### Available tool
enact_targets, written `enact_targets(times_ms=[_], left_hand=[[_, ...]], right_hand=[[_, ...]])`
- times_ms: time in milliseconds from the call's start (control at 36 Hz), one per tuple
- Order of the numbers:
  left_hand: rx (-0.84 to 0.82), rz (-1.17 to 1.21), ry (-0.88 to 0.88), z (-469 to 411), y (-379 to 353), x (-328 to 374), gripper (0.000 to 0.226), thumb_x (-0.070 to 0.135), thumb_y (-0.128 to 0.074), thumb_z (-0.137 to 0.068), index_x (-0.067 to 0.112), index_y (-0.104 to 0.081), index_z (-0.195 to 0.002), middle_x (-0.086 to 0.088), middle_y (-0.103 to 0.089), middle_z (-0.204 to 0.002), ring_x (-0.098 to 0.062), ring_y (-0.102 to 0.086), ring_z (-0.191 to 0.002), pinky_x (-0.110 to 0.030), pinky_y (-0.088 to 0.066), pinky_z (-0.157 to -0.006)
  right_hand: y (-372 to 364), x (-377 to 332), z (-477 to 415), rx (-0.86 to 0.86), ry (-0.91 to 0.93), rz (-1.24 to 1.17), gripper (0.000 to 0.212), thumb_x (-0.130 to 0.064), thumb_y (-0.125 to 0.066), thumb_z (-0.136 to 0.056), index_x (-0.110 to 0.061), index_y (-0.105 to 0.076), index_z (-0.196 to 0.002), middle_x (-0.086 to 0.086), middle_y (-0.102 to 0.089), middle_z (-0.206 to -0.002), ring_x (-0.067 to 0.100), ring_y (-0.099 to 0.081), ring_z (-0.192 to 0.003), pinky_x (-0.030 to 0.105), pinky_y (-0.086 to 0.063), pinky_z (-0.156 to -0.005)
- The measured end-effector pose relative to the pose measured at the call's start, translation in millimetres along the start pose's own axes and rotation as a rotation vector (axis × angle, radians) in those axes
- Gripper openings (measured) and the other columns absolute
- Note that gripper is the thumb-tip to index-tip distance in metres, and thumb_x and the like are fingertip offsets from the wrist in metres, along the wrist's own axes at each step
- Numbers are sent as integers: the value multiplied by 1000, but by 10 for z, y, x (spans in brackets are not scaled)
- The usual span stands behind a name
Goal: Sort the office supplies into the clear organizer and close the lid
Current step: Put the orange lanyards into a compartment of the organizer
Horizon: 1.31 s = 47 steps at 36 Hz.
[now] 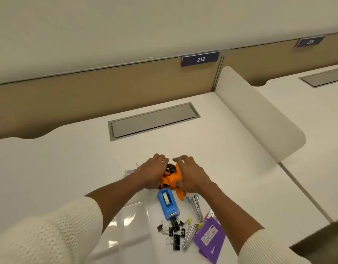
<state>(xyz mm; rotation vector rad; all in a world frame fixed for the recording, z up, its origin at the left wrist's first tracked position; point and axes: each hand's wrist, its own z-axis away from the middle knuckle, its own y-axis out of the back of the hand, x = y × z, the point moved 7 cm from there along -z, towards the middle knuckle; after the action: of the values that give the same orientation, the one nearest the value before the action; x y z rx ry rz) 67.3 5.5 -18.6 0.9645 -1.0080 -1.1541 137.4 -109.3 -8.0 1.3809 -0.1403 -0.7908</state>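
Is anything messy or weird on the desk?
Yes. The binder clips lie scattered in a loose heap below the blue tape dispenser, and both hands are bunching a tangled orange strap. Nothing looks broken.

— Any writing in front of you?

— Yes. On the partition behind my desk I see a dark blue plate (pixel 200 59) with "212" in white digits.

— Only that one?

— There is a second blue plate (pixel 310 41) farther right, on the next partition. It is blurred; I read it as "213", though the last digit is not sure.

— Anything on the things near your hands?

— The purple packet (pixel 209 238) carries a white label (pixel 209 235) with small print, too small for me to read. A small card (pixel 129 172) past my left wrist also has print I cannot make out.
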Motion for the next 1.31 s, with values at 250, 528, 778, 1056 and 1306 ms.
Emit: enact_targets(times_ms=[250,528,778,1056,1306], left_hand=[[-58,63,62,-117,-200,-38,57,35,-77,-88,18,-51,-136,-7,-56,-132,-24,-48,-121,-41,-51,-97],[46,268,174,-141,-249,-57,44,24,-74,-91,15,-56,-130,-10,-58,-122,-26,-54,-112,-32,-44,-85],[264,532,290,14,278,-99,25,20,-69,-95,8,-69,-118,-16,-70,-108,-29,-65,-99,-30,-46,-81],[357,560,372,925,1059,-196,30,26,-77,-89,14,-74,-117,-7,-76,-107,-22,-69,-95,-27,-50,-80],[197,578,664,1885,525,-310,20,16,-75,-81,14,-79,-101,-9,-76,-94,-29,-72,-88,-31,-53,-70]], right_hand=[[-308,1,-109,-151,144,232,81,-24,-79,-79,-22,-37,-149,10,-51,-131,29,-52,-118,42,-57,-81],[-202,9,-298,-32,-12,-34,37,-36,-72,-87,-24,-65,-121,8,-61,-106,29,-65,-94,34,-51,-76],[321,-71,-277,194,-92,-192,27,-21,-77,-86,-13,-75,-112,15,-73,-102,32,-68,-94,29,-41,-75],[808,-777,149,260,-86,-311,34,-20,-81,-79,-19,-75,-113,7,-78,-100,24,-69,-87,33,-54,-81],[-35,-1407,567,53,-174,-455,25,-15,-71,-80,-20,-73,-104,4,-77,-93,24,-70,-82,25,-48,-68]])
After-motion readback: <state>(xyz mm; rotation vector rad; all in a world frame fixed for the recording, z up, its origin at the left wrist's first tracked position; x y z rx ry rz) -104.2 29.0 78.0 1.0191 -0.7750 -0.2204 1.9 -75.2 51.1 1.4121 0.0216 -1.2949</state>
